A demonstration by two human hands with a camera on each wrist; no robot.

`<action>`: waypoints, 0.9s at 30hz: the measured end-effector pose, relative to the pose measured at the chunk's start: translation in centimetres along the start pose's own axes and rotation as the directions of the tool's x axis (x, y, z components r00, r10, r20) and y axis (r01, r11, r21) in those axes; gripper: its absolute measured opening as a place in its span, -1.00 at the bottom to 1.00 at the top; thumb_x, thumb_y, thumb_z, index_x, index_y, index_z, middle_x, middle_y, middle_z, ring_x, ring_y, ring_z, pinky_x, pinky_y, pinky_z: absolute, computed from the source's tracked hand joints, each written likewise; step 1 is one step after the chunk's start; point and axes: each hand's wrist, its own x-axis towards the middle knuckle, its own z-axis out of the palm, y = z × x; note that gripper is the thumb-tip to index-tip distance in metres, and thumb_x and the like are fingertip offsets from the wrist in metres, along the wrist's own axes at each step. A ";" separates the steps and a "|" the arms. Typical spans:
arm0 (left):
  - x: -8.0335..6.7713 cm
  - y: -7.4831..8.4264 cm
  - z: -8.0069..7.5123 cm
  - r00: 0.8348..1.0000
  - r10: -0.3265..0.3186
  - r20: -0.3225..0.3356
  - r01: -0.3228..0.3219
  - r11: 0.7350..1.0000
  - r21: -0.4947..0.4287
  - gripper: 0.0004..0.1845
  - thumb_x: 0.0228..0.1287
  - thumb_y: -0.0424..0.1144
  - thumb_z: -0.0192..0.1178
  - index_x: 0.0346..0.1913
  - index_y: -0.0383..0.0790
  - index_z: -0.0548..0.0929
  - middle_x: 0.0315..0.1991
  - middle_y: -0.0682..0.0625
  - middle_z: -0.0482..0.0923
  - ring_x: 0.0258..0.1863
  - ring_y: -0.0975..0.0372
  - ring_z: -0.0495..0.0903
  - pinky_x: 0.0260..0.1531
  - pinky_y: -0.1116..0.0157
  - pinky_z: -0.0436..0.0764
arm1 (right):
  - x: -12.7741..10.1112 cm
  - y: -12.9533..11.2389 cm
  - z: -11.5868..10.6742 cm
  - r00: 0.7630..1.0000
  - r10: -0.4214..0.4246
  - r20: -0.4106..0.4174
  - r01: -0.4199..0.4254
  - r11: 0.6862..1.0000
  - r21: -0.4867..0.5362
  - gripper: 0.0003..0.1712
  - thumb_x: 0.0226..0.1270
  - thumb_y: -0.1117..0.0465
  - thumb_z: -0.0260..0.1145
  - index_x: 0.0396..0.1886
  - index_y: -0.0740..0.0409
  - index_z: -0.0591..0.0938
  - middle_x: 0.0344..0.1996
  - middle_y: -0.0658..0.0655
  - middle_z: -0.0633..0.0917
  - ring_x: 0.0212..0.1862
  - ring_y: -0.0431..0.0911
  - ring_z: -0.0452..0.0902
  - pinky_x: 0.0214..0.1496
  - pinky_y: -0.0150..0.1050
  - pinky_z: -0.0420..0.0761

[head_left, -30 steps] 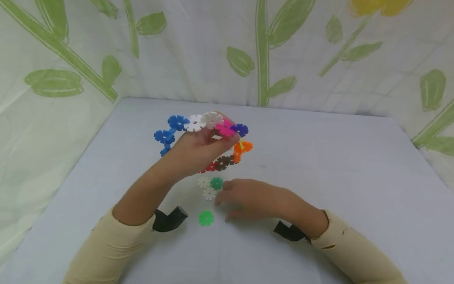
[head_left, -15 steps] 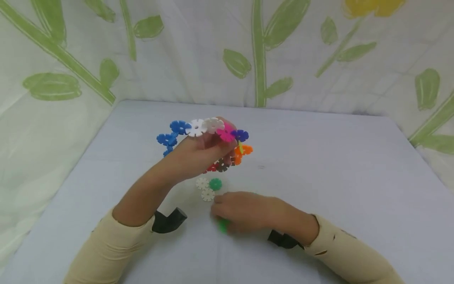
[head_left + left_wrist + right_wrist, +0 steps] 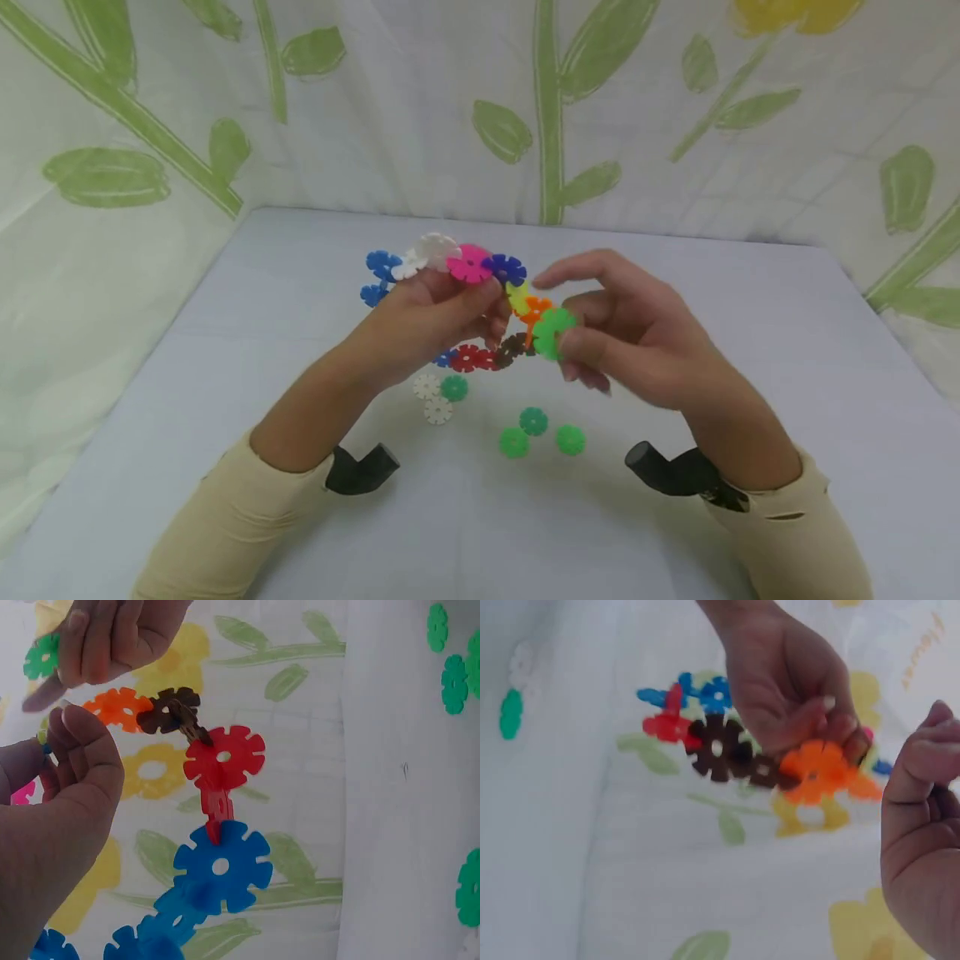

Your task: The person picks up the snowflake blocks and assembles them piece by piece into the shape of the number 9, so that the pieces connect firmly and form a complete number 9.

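Pinch on disc (image 3: 547, 330), loose discs (image 3: 533, 421) below

The notched-disc chain (image 3: 470, 265) mixes blue, white, pink, yellow, orange, brown, red; behind it, white cloth (image 3: 420, 125) bears green leaves (image 3: 502, 132).

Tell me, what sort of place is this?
Perhaps a play or craft corner, though I can't be sure: a pale table, a leaf-patterned backdrop and a colourful chain of notched discs.
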 end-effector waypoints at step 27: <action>0.2 -1.6 1.9 0.999 -0.028 0.019 0.027 0.999 0.044 -0.81 0.45 -0.42 0.12 0.04 -0.42 0.52 -0.29 -0.22 0.61 -0.25 0.02 0.65 -0.12 0.18 0.68 | -0.3 0.3 -2.0 0.985 0.136 0.107 -0.154 0.970 0.188 -0.46 0.43 0.58 0.04 0.39 0.42 0.36 -0.63 0.09 0.39 -0.61 -0.06 0.30 -0.76 -0.27 0.21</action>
